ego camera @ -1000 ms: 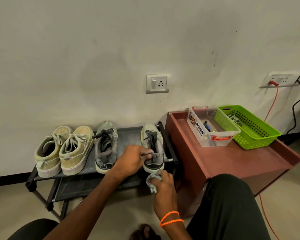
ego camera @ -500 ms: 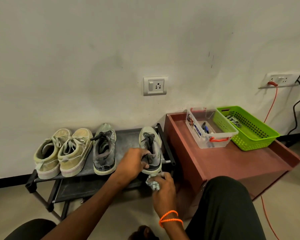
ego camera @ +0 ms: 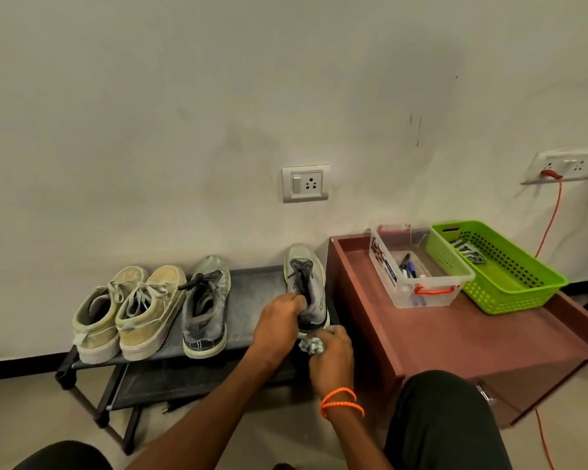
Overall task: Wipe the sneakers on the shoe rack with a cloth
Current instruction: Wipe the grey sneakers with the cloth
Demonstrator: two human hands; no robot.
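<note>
A plain off-white wall [ego camera: 184, 113] faces me, with a switch socket [ego camera: 305, 183] above my hands. To their right stands my reddish-brown cabinet [ego camera: 472, 337]; pale floor [ego camera: 24, 412] lies below.

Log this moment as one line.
left hand: holds grey sneaker | right hand: grips cloth at heel | rack

Grey sneaker [ego camera: 308, 286] (green basket [ego camera: 510, 293])

Four sneakers [ego camera: 204, 307] on the shoe rack [ego camera: 252, 286], cabinet [ego camera: 455, 334] right, probably touching; two bins [ego camera: 418, 266] atop.
</note>
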